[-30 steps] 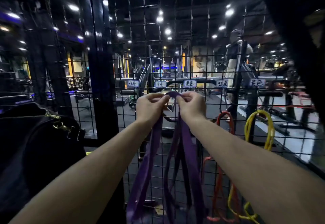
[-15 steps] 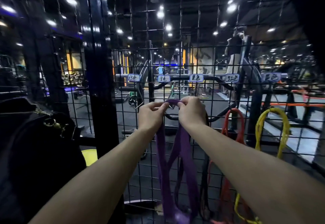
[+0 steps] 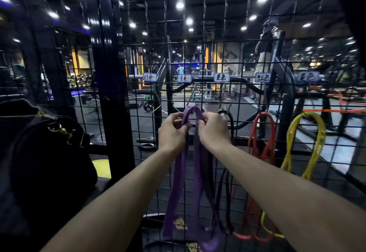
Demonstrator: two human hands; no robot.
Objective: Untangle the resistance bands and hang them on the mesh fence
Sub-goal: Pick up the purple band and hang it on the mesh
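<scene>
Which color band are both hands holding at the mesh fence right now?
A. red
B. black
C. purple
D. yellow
C. Both the left hand and the right hand pinch the top loop of the purple band against the mesh fence, while the black band, red band and yellow band hang untouched to the right.

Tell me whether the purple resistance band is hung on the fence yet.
Cannot tell. The flat purple resistance band loops over at hook height, but both the left hand and right hand grip its top, hiding any hook.
</scene>
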